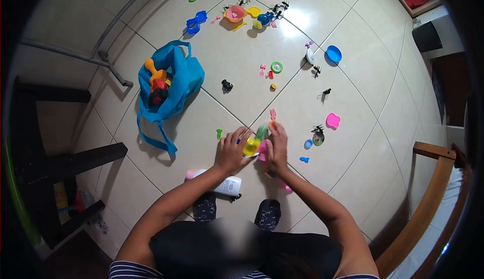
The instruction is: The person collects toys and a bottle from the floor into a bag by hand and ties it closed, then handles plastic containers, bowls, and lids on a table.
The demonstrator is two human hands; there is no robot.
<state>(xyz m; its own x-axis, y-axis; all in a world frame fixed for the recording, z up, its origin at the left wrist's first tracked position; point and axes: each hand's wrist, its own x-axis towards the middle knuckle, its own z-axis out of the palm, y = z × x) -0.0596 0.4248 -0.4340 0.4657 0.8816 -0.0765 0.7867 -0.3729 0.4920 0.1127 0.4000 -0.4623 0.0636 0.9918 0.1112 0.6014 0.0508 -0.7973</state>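
Head view: left hand (232, 150) and right hand (277, 150) bent inward over the floor (242, 95), fingers curled, a small cluster of toys between them. Yellow toy (250, 147) lay by the left fingertips, pink toy (262, 150) against the right fingers, green toy (261, 131) just beyond both. Motion blur; could not tell whether either hand's fingers had closed on anything or only touched.

Pink fork (273, 113) lay just past the right fingertips, green piece (219, 133) just left of the left fingers. Bottle (229, 186) on its side under the left forearm; blue bag (189, 79) farther out, beyond the left fingers.

Risks, my judgement: loose, smooth pieces could slip out between the fingers if squeezed unevenly; a low left forearm could roll the bottle; quick fingertips could flick the fork away.
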